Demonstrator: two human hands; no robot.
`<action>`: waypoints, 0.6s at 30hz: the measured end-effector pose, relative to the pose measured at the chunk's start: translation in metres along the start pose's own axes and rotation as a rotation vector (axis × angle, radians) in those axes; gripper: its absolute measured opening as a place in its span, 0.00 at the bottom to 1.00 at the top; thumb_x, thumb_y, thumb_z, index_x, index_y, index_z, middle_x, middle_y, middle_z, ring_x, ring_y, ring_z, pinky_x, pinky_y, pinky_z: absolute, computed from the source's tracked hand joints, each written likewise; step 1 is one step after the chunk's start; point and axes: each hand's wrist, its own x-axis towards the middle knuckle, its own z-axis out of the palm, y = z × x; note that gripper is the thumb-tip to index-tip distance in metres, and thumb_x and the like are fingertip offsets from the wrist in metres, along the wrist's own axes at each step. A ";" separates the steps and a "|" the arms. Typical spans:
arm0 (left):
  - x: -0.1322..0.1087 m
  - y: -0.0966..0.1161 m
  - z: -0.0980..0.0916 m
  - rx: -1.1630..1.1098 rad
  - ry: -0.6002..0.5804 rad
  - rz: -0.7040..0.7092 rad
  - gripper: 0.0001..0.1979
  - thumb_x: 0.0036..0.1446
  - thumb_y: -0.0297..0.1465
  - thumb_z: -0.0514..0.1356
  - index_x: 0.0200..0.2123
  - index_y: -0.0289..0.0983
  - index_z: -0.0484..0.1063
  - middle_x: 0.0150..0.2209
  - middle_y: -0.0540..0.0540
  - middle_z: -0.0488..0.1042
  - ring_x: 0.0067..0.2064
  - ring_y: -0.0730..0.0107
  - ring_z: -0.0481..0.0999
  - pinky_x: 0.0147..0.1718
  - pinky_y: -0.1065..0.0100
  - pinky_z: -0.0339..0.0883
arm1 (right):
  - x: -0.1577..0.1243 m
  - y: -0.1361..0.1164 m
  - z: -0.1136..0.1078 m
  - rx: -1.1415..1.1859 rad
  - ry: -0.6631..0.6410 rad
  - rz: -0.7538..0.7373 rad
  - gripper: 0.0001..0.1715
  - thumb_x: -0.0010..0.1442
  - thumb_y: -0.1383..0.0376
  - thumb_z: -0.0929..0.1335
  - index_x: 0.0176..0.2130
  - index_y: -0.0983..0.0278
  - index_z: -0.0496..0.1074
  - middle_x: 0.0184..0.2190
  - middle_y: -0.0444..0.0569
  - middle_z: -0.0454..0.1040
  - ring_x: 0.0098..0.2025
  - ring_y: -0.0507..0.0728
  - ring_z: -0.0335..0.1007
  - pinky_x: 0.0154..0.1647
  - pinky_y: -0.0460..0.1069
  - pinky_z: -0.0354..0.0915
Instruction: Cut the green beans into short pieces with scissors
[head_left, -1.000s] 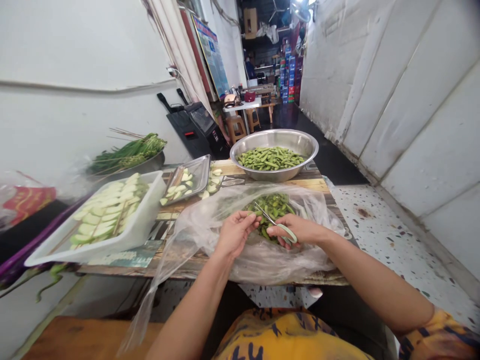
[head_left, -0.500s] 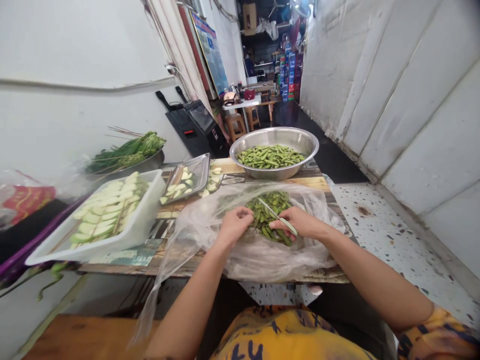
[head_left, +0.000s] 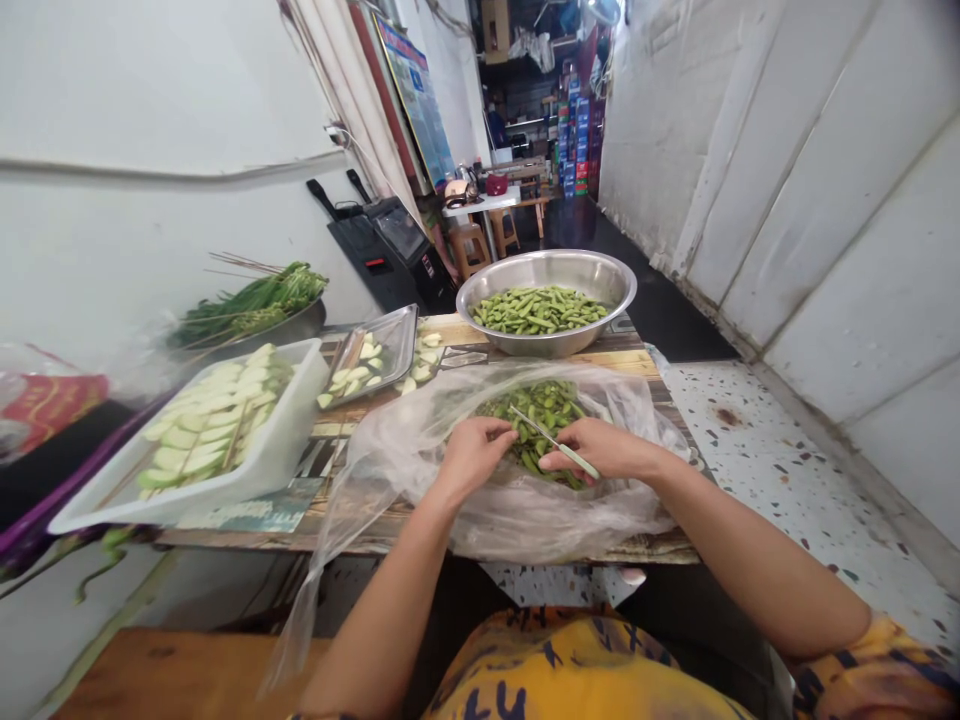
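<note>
My right hand [head_left: 604, 450] is closed on a small knife with a pale green handle [head_left: 577, 460]. Its thin blade [head_left: 532, 423] points forward and left above a heap of green bean pods [head_left: 551, 408]. The pods lie inside an open clear plastic bag [head_left: 420, 450] spread over the table. Just left of the blade tip, my left hand [head_left: 480, 450] has thumb and fingers pinched together at the edge of the pods. Whatever is between those fingertips is hidden. Behind the bag stands a steel basin [head_left: 551, 345] with more green pods in it.
On the left is a white tub [head_left: 262, 490] of skewered pale green slices. Beyond it stand a metal tray [head_left: 405, 345] of cut pieces and a bowl of leafy greens [head_left: 262, 305]. The wooden table [head_left: 360, 520] has its front edge near my lap.
My left hand has moved slightly right, closer to the knife. The right hand has shifted a little, with the knife still in it. The basin and tub stay in place.
</note>
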 end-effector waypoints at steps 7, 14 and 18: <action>-0.005 0.005 0.003 0.294 0.133 0.110 0.11 0.55 0.31 0.56 0.33 0.37 0.79 0.34 0.41 0.77 0.38 0.60 0.73 0.39 0.64 0.62 | -0.004 -0.005 0.000 0.010 -0.003 -0.002 0.32 0.52 0.41 0.65 0.19 0.66 0.66 0.15 0.45 0.69 0.19 0.53 0.67 0.24 0.46 0.59; -0.011 0.012 0.007 0.383 0.088 0.248 0.11 0.57 0.31 0.55 0.31 0.38 0.78 0.31 0.42 0.74 0.35 0.65 0.71 0.35 0.68 0.60 | -0.003 -0.009 0.005 0.004 0.006 0.008 0.32 0.52 0.40 0.65 0.19 0.66 0.66 0.15 0.46 0.69 0.20 0.53 0.67 0.26 0.46 0.60; -0.010 0.009 0.009 0.267 0.088 0.179 0.08 0.53 0.31 0.58 0.29 0.37 0.77 0.29 0.44 0.75 0.32 0.65 0.71 0.32 0.68 0.59 | -0.001 -0.010 0.006 -0.073 0.048 0.031 0.32 0.52 0.40 0.64 0.19 0.65 0.66 0.13 0.46 0.68 0.19 0.53 0.65 0.24 0.46 0.57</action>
